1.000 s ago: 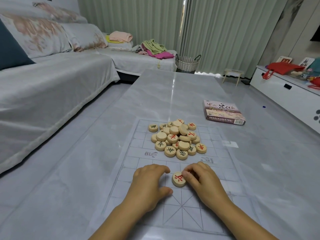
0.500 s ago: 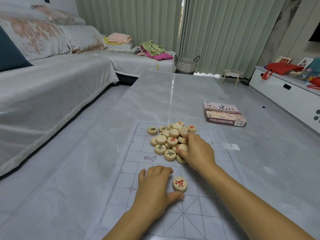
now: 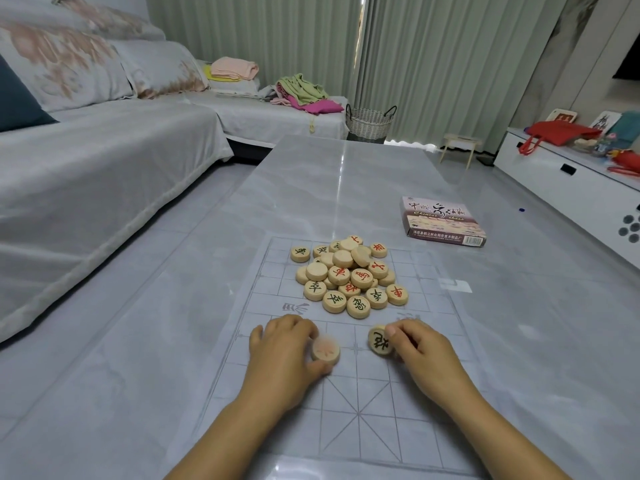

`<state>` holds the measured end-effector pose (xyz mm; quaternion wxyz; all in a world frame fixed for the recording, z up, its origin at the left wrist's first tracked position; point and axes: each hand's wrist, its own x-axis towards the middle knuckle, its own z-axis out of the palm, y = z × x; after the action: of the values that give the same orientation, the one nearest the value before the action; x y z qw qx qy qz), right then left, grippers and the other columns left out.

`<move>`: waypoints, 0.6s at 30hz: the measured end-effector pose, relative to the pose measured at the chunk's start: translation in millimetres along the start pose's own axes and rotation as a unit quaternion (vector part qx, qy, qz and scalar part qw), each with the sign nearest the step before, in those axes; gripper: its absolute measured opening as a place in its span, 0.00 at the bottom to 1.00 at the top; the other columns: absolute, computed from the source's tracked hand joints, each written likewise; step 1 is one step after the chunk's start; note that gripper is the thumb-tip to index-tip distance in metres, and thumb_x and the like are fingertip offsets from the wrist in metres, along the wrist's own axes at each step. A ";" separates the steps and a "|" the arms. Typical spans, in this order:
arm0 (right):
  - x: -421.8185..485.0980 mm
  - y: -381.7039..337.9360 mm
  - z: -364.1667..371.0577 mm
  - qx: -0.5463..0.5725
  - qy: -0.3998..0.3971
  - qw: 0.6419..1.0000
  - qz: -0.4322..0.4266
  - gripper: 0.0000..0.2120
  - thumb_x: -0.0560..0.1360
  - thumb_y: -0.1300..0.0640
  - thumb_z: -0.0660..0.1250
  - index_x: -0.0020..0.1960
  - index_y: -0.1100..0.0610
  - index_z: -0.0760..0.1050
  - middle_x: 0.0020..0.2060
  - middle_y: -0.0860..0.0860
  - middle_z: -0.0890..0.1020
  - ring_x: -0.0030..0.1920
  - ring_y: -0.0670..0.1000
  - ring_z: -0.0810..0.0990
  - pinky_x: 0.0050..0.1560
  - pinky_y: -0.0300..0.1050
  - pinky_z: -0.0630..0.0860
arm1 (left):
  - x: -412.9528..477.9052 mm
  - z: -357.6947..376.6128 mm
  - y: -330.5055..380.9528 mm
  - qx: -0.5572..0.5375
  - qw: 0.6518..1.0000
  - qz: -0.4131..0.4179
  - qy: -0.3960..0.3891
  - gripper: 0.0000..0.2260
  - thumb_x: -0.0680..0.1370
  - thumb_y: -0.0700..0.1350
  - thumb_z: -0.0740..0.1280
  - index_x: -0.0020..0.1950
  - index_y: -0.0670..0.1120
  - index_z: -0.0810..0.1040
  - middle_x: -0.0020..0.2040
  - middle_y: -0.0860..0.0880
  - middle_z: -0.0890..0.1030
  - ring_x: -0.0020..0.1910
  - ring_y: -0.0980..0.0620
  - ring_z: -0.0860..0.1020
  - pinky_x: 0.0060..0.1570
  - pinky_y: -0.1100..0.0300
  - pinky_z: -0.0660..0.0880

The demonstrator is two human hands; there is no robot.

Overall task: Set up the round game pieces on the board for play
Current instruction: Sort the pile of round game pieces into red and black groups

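A thin printed chess board sheet (image 3: 349, 407) lies flat on the grey table. On its far half sits a heap of round wooden pieces (image 3: 349, 277) with red or black characters. My left hand (image 3: 282, 355) holds a red-marked piece (image 3: 325, 349) between thumb and fingers, blurred, near the board's middle. To the right, my right hand (image 3: 422, 355) pinches a black-marked piece (image 3: 380, 340), tilted up on its edge just above the sheet.
The game's box (image 3: 441, 221) lies on the table at the far right. A sofa with cushions (image 3: 86, 140) runs along the left. A woven basket (image 3: 370, 121) stands beyond the table, and a white cabinet (image 3: 568, 181) stands at the right.
My right hand drew back from the heap with a black-marked piece pinched in it. My left hand took up the red-marked piece that lay on the board.
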<state>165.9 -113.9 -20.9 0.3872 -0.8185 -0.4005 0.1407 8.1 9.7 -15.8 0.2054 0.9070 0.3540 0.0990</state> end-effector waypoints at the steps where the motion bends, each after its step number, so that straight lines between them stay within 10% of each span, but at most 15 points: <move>1: 0.7 0.7 1.0 -0.010 0.012 1.000 -0.004 0.10 0.78 0.52 0.60 0.45 0.54 0.77 0.40 0.46 0.79 0.43 0.48 0.76 0.43 0.39 0.71 | -0.7 -1.2 -1.3 -0.005 1.000 -0.001 -0.008 0.22 0.72 0.57 0.68 0.63 0.54 0.70 0.67 0.55 0.69 0.67 0.54 0.65 0.72 0.54 0.56; 18: 6.9 -4.7 -12.7 -0.141 0.010 0.989 -0.035 0.14 0.78 0.50 0.59 0.62 0.49 0.71 0.52 0.45 0.71 0.41 0.41 0.72 0.47 0.38 0.71 | -3.9 -5.3 -5.7 -0.016 1.000 0.010 -0.003 0.18 0.75 0.57 0.63 0.64 0.57 0.71 0.67 0.55 0.69 0.68 0.55 0.64 0.68 0.55 0.57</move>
<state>174.6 -113.4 -8.5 0.2766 -0.8517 -0.4408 0.0616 0.2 12.5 -13.7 0.2203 0.9074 0.3426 0.1038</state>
